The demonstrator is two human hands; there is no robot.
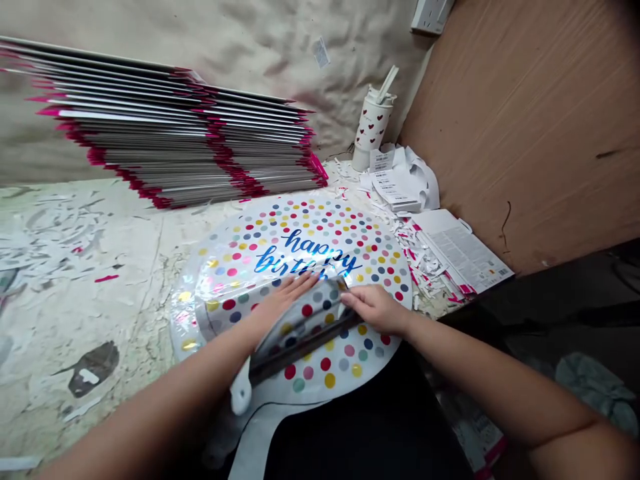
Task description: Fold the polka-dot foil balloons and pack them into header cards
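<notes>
Foil balloon (285, 233), flat and dotted, lies on the near edge of the worn surface (135, 233). The left hand (285, 300) rests spread on it; the right hand (377, 308) has its grip pinched on a raised dotted flap (305, 313). This looks like handling a fold; the next move calls for even pressure and a steady pinch. Behind stand 1 pink-edged stack (200, 140) and 1 heart-printed cup (373, 123), against a wrinkled backdrop (240, 40).

Card stack (200, 133) behind balloon (310, 227), tumbler (371, 127) right
</notes>
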